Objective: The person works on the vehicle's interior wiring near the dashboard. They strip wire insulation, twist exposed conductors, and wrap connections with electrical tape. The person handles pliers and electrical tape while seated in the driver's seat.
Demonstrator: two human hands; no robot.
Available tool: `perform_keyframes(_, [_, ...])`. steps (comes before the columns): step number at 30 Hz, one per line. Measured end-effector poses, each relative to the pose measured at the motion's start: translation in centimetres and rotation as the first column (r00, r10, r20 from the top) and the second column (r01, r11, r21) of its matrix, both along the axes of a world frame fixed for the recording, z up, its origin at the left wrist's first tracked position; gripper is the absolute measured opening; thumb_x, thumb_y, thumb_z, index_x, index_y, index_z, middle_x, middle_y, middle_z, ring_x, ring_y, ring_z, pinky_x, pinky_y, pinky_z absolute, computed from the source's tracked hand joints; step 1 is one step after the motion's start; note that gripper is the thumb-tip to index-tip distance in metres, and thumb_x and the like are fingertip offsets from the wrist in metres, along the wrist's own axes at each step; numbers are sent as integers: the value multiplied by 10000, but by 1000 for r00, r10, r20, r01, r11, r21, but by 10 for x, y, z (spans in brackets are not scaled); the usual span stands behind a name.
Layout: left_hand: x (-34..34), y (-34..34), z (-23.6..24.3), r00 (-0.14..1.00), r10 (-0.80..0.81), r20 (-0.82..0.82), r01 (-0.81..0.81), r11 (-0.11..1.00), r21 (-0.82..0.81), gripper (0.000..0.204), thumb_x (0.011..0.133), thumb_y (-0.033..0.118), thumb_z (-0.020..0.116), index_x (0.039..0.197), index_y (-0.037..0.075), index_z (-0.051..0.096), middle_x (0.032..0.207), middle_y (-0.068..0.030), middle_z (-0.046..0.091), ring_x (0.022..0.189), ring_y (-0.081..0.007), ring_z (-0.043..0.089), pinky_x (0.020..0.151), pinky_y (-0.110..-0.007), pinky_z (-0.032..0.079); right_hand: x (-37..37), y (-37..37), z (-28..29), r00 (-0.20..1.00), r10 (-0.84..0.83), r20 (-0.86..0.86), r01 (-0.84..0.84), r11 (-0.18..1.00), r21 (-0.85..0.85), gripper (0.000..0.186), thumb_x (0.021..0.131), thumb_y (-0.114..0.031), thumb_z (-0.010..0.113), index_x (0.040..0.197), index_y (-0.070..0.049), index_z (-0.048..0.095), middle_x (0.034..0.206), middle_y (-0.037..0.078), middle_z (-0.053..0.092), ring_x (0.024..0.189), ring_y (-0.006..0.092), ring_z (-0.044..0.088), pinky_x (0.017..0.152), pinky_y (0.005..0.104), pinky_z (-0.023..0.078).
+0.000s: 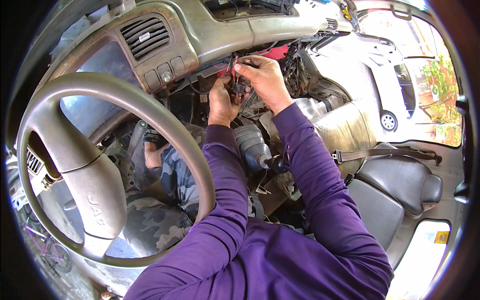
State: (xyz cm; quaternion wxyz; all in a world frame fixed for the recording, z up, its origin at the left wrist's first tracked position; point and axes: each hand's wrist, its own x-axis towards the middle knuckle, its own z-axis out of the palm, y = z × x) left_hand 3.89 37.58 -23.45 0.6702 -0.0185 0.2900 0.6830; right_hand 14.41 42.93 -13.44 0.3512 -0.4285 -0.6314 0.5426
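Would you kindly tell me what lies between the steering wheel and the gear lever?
In the head view, the person's purple left sleeve runs between the steering wheel and the gear lever.

Daylight glare at right window [413, 75]; shadow under dashboard [225, 37]; fisheye edges bent, blackened.

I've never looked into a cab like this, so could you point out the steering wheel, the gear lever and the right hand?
Steering wheel [100, 181], head view: on its central hub.
Gear lever [276, 164], head view: on its black knob.
Right hand [268, 81], head view: on the back of the hand.
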Motion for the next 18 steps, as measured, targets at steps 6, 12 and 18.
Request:
perform_keyframes(6, [-1,-4,-11,998,2,-68,3,997,73,322,1057,181,420,1285,61,613,1057,-134,765,769,-241,692,681,-352,549,-7,-5,13,986,-160,51,159,987,31,243,963,-126,786,1103,74,798,906,79,789,829,104,680,752,292,551])
perform_keyframes(12, [5,-1,-24,995,24,-95,-15,995,99,274,1053,151,426,1264,66,579,1116,-163,788,751,-234,689,659,-337,537,8,8,-8,972,-207,114,204,978,36,246,993,-147,775,1140,50,783,960,27,754,826,79,629,741,260,503])
perform_keyframes(18, [4,-3,-35,996,49,-77,-38,990,137,262,1014,150,461,1225,71,594,1111,-161,789,744,-232,686,662,-319,530,9,5,-1,989,-113,92,123,987,-106,249,986,-144,775,1136,55,777,972,62,767,789,114,662,675,283,524])
